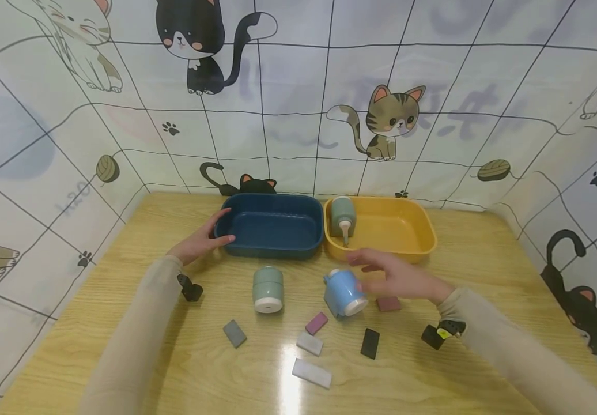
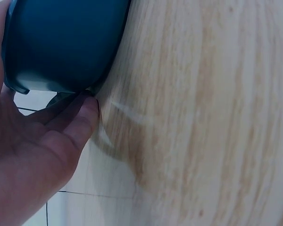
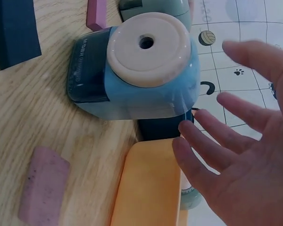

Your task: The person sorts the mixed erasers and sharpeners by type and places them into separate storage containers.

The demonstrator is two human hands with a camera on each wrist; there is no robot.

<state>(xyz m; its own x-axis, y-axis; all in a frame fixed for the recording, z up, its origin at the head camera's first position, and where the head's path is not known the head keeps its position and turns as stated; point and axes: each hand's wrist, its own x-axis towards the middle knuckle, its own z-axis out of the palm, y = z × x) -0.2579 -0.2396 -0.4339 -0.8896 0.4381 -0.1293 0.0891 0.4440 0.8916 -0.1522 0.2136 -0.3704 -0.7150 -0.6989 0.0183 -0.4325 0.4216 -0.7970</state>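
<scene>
In the left wrist view we saw the left hand (image 1: 200,245) from its palm side, its fingers (image 2: 87,115) at the outer end wall of the navy tray (image 1: 272,230), a wall that the head view hid. Only the head view gave us that tray whole and, in front of it from left to right, a grey block (image 1: 234,333), a short white block (image 1: 309,343) and a long white block (image 1: 312,373). Only the right wrist view showed us the hole in the pale disc of the blue sharpener (image 3: 151,103).

The left hand gripped the navy tray's left end, thumb at the front rim. The right hand (image 1: 402,276), in front and to the right of the navy tray, had its fingers spread and slightly bent, holding nothing; we saw a gap between its thumb and the sharpener.

The navy tray's end lay between left thumb and fingers. The green canister (image 1: 268,288) stood in front of that tray. The sharpener lay in front of the navy tray, past its right end, just left of the right hand. Farther right of the navy tray was a mauve block (image 3: 45,186), near that hand.
</scene>
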